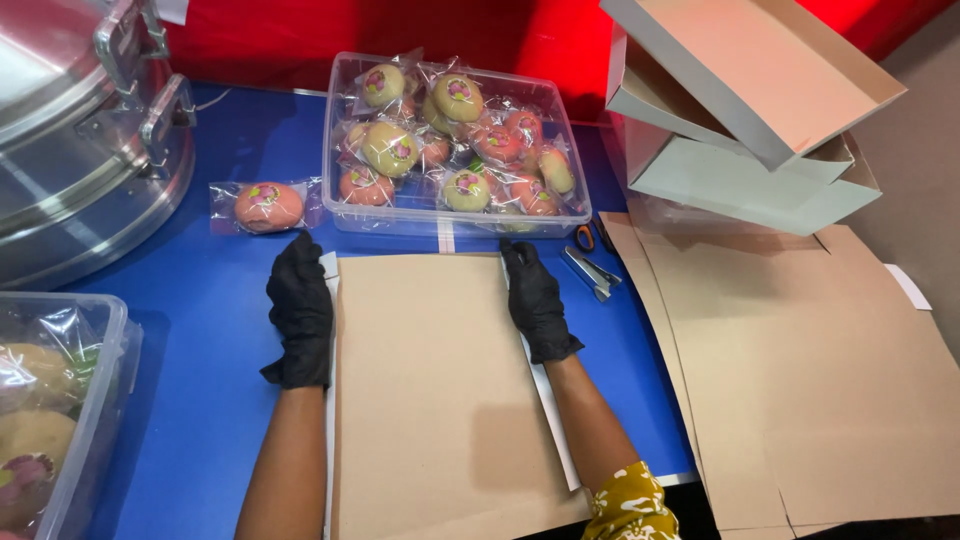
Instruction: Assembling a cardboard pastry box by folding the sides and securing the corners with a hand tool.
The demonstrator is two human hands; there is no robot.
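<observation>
A flat brown cardboard sheet (430, 390) lies on the blue table in front of me. My left hand (298, 310), in a black glove, presses flat along the sheet's left edge. My right hand (536, 300), also gloved in black, rests on the sheet's right edge near its far corner, fingers curled over the fold. Neither hand lifts the sheet off the table. A single wrapped pink bun (266, 206) lies on the table just beyond my left hand.
A clear plastic tub (440, 222) of wrapped pink and green buns stands behind the sheet. A metal steamer (80, 150) sits far left, another clear tub (95, 400) near left. Folded boxes (750, 110), flat cardboard (820, 380), a stapler (590, 272) and scissors (590, 237) lie to the right.
</observation>
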